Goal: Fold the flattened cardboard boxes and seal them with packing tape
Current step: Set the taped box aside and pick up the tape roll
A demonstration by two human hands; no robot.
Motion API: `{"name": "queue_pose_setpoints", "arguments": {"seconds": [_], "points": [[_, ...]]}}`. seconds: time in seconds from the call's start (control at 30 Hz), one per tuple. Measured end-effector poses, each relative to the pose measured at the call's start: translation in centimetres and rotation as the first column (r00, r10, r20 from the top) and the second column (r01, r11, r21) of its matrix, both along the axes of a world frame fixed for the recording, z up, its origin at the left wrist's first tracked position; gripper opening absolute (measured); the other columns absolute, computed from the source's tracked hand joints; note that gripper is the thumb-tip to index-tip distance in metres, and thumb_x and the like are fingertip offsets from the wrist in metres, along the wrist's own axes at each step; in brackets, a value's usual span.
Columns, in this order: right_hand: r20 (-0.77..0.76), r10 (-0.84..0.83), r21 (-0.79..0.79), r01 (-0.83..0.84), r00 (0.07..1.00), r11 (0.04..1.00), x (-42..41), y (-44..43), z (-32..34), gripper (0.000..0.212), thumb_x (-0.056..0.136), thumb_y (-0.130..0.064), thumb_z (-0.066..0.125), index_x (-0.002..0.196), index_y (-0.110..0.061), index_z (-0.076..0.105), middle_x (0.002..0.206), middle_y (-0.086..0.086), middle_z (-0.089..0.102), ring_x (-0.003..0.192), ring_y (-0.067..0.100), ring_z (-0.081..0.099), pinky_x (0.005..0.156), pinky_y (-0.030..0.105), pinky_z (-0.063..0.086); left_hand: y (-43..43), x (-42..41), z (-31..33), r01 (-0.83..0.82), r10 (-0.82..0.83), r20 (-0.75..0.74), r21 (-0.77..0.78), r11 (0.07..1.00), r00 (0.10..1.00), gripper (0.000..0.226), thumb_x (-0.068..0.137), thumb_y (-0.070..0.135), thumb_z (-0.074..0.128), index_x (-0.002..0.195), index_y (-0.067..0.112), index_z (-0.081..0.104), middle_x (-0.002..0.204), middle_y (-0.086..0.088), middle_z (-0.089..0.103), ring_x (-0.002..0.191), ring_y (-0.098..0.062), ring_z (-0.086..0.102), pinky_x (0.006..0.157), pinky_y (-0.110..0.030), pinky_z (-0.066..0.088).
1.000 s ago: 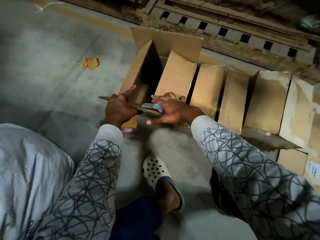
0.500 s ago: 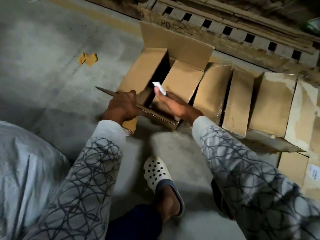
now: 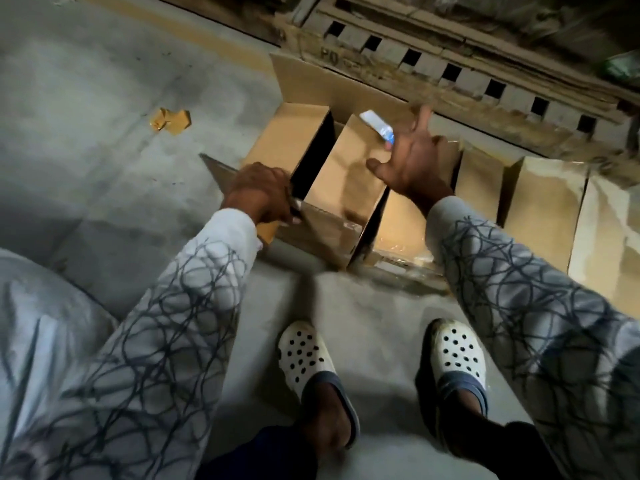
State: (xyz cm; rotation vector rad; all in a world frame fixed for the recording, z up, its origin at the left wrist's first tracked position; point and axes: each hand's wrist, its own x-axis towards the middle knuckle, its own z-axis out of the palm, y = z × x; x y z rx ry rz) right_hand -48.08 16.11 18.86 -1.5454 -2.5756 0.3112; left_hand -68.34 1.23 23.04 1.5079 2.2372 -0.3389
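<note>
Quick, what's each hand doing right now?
Left hand: grips the box flap.
Right hand: fingers spread, small white-and-blue object against them; grip cannot be told.

The right hand point(image 3: 412, 161) has let go of the near flap point(image 3: 322, 230) it was pressing beside the left hand point(image 3: 259, 192) a second ago. It has swung up and away, out past the far side of the box point(image 3: 343, 174), and its fingers are now spread wide. The small white and blue thing point(image 3: 377, 128) has gone up with it and sits at its fingertips, too blurred to tell if it is still pinched. The left hand now holds that flap alone. A second shoe point(image 3: 457, 351) has come into sight below the right hand.
</note>
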Motion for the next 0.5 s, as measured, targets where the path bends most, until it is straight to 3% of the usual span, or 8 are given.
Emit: {"name": "queue_pose_setpoints", "arguments": {"seconds": [0.1, 0.17, 0.23, 0.37, 0.43, 0.5], "points": [[-0.199, -0.121, 0.023, 0.128, 0.973, 0.992, -0.2, -0.1, -0.1, 0.068, 0.077, -0.075, 0.052, 0.103, -0.013, 0.064, 0.135, 0.014, 0.049, 0.123, 0.033, 0.048, 0.098, 0.044, 0.045, 1.5, -0.7, 0.6, -0.017, 0.017, -0.013, -0.007, 1.000, 1.000, 0.079, 0.055, 0.058, 0.090, 0.118, 0.021, 0.061, 0.123, -0.008, 0.066, 0.114, -0.032, 0.060, 0.093, -0.036, 0.049], [-0.225, -0.183, 0.041, 0.197, 0.957, 0.979, 0.6, 0.7, 0.4, 0.060, 0.085, -0.061, 0.060, 0.115, -0.009, 0.063, 0.136, 0.012, 0.048, 0.117, 0.030, 0.052, 0.092, 0.035, 0.039, 1.4, -1.3, 0.5, 0.011, -0.012, -0.039, -0.022, 1.000, 0.999, 0.067, 0.054, 0.057, 0.090, 0.110, 0.027, 0.067, 0.118, -0.003, 0.068, 0.107, -0.027, 0.062, 0.091, -0.034, 0.051], [-0.106, -0.149, 0.120, 0.162, 0.983, 0.980, 1.4, 1.4, 1.0, 0.052, 0.087, -0.047, 0.063, 0.124, -0.010, 0.061, 0.135, 0.009, 0.049, 0.121, 0.029, 0.049, 0.093, 0.036, 0.033, 0.9, -1.6, 0.3, 0.047, -0.047, -0.031, -0.020, 0.999, 0.998, 0.062, 0.057, 0.057, 0.088, 0.111, 0.033, 0.070, 0.120, 0.000, 0.068, 0.108, -0.024, 0.062, 0.091, -0.033, 0.050], [0.099, -0.044, 0.228, 0.020, 0.994, 0.973, 0.5, 1.4, 1.2, 0.045, 0.082, -0.035, 0.061, 0.119, -0.009, 0.064, 0.138, 0.013, 0.049, 0.131, 0.032, 0.040, 0.109, 0.055, 0.025, 1.4, -1.7, 0.9, 0.065, -0.064, 0.014, -0.056, 0.996, 0.998, 0.068, 0.061, 0.052, 0.089, 0.123, 0.035, 0.068, 0.130, 0.000, 0.063, 0.116, -0.025, 0.059, 0.099, -0.034, 0.050], [0.165, 0.031, 0.300, -0.080, 0.986, 0.951, 0.2, 0.2, -0.3, 0.043, 0.089, -0.033, 0.055, 0.123, -0.008, 0.060, 0.155, 0.017, 0.033, 0.145, 0.033, 0.025, 0.115, 0.062, 0.013, 2.7, -1.7, 1.0, 0.044, -0.044, 0.001, -0.114, 0.993, 0.999, 0.073, 0.059, 0.055, 0.088, 0.122, 0.027, 0.067, 0.127, -0.003, 0.065, 0.113, -0.027, 0.060, 0.097, -0.035, 0.051], [0.163, 0.182, 0.296, -0.224, 0.970, 0.929, -0.8, -2.0, -3.5, 0.044, 0.099, -0.034, 0.046, 0.132, -0.005, 0.053, 0.163, 0.015, 0.020, 0.151, 0.034, 0.016, 0.117, 0.061, 0.009, 3.3, -1.6, 0.9, 0.011, -0.014, -0.021, -0.130, 0.991, 1.000, 0.075, 0.060, 0.058, 0.086, 0.120, 0.018, 0.065, 0.121, -0.008, 0.067, 0.109, -0.030, 0.062, 0.093, -0.035, 0.052]]}}
